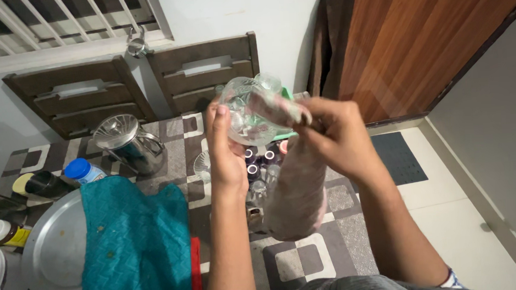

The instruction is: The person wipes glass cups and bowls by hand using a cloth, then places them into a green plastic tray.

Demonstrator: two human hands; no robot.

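My left hand grips a clear drinking glass held up over the table, its mouth turned toward my right. My right hand pinches a pale pinkish cloth; one end of the cloth is pushed into the glass and the rest hangs down below my wrist. Beneath the hands stand several small cups and glasses on the table, partly hidden by the cloth.
A steel jug stands on the checked tablecloth. A teal cloth drapes over a round steel tray. Jars and a blue-lidded bottle sit at the left. Two wooden chair backs stand behind; a brown door is right.
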